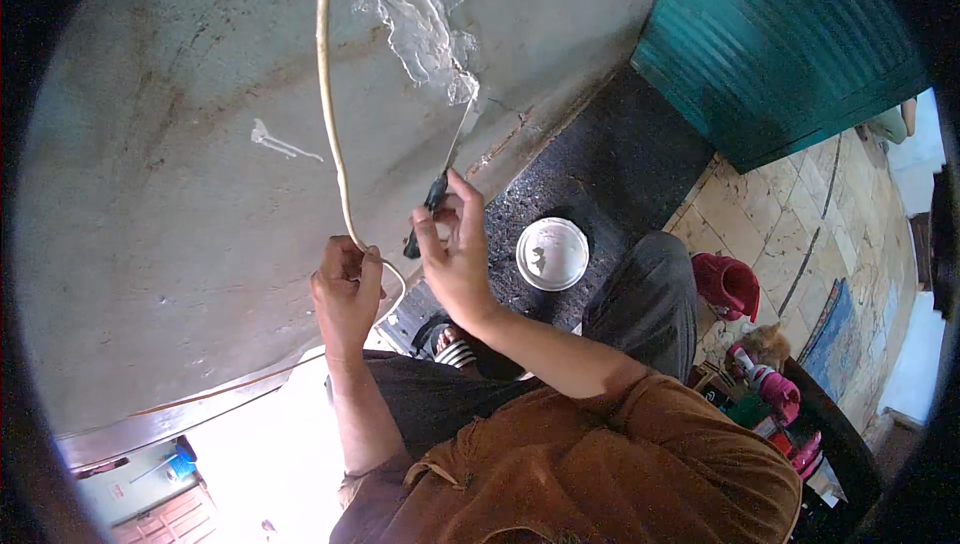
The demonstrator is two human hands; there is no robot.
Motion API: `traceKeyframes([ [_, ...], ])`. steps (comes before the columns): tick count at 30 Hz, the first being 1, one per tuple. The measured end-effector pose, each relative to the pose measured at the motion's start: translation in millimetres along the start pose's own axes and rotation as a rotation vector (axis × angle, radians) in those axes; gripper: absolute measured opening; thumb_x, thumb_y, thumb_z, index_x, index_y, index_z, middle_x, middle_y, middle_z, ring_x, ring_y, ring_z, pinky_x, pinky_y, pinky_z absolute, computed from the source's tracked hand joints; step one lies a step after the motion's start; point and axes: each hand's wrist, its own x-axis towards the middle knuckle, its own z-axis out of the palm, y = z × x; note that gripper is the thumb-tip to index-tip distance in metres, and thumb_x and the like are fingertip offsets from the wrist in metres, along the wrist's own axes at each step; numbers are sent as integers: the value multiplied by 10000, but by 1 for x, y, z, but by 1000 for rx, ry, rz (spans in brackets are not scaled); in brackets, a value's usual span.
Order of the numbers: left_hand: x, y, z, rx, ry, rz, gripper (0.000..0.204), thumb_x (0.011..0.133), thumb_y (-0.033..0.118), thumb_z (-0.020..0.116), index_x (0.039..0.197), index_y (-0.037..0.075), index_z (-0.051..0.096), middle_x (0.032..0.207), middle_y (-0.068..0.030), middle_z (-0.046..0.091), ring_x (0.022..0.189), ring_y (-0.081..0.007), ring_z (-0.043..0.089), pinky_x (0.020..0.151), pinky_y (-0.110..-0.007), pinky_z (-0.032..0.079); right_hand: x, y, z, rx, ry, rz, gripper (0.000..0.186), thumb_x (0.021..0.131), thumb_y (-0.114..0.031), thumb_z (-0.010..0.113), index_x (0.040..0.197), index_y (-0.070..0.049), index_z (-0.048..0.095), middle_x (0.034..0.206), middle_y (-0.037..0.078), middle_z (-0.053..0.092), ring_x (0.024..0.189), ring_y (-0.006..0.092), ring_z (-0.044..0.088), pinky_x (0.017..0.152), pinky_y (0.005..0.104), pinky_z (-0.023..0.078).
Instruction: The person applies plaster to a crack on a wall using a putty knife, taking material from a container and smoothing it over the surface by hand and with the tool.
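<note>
Wall, grey-green, stained [220, 214]: fills the upper left.
Panel, teal, ribbed [790, 44]: stands at the upper right, over the edge of the dark slab.
Floor, pale tiles [760, 206]: right side, below the panel.
Shirt, brown [600, 464], and trousers, dark grey [645, 294]: the person's own, one knee raised just beside the tub.
Slab, dark, speckled [620, 144]: along the foot of the wall.
Patch, white, rough-edged [425, 24]: spread on the upper wall.
Cable, cream [333, 134]: crosses in front of the wall from the top edge, left of the patch, and bends below the left hand.
Bucket, dark pink [718, 284]: on the tiles, right of the knee.
Mixed articles, some pink [775, 394]: lower right, apparently heaped; too small and blurred to identify singly.
Tub, round, white [552, 287]: on the slab, right of the right hand, white matter inside.
Knife, narrow blade, dark handle [439, 190]: tip at the patch's lower end.
Left hand [345, 289]: forearm upright from the lower edge, fingers curled around the cable.
Right hand [455, 254]: forearm slanting up leftward, fingers bent, gripping the knife's handle, blade pointing up.
</note>
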Motion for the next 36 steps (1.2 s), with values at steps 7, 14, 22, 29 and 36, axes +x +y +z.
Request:
traceKeyframes([
  [7,0,-2,0,-35,-26,-6,136,913,89,664,886,-9,574,660,-62,634,522,-104,613,469,-265,460,10,0,7,-213,-19,-70,522,953,-95,657,1397,5,401,991,79,597,881,134,601,742,292,526],
  [14,0,-5,-3,7,4,-21,133,913,93,663,881,-9,583,663,-68,644,517,-109,613,470,-265,454,-18,-4,-23,-25,-134,6,509,1002,-127,592,1431,-4,349,1100,132,591,987,214,630,820,327,550],
  [22,2,-6,-4,8,-3,-8,114,914,76,653,884,-10,584,661,-67,642,522,-104,607,473,-271,465,18,1,-53,504,-84,257,283,1041,-189,446,1288,-52,434,1093,105,586,984,218,621,902,382,512],
  [29,1,-5,-5,-22,3,-21,122,916,74,650,886,-12,569,653,-61,624,521,-96,599,463,-264,462,29,13,-26,813,-157,396,383,1059,-410,424,1227,-68,467,900,49,493,825,192,481,822,355,399],
  [36,0,-3,-9,-12,-16,-39,129,921,80,651,884,-7,564,669,-66,628,519,-98,595,457,-257,457,46,13,3,745,-91,392,363,1078,-398,371,1101,-61,503,826,42,469,796,184,469,766,341,399],
])
